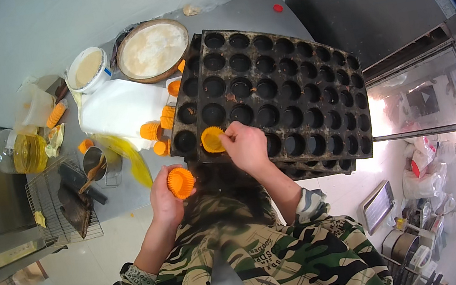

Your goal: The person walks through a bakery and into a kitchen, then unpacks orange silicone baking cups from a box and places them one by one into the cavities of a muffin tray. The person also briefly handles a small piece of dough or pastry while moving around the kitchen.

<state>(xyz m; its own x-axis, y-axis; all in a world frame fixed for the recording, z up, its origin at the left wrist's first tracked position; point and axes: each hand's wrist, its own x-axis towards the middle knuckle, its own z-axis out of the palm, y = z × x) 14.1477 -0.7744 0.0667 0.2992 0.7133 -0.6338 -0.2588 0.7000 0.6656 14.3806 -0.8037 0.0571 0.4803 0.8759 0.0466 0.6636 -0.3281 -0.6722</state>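
Note:
My left hand [167, 201] holds a stack of orange fluted paper baking cups [180, 183], mouths facing up, just off the near left corner of the trays. With thumb and fingertips, my right hand [247, 146] pinches the rim of a single yellow-orange baking cup [211, 138]. That cup is at the near left corner well of a dark muffin tray [242, 62]; whether it touches the bottom is hidden. The tray has rows of round wells and some brown residue. It lies on another dark muffin tray [185, 142] that sticks out at the left.
More orange cup stacks [151, 131] lie left of the trays beside white paper [122, 108]. Behind are a white tub [87, 71] of batter-like mixture and a bowl of flour-like powder [155, 49]. A wire rack [45, 189], metal pot [94, 161] and oil jug [28, 151] stand left.

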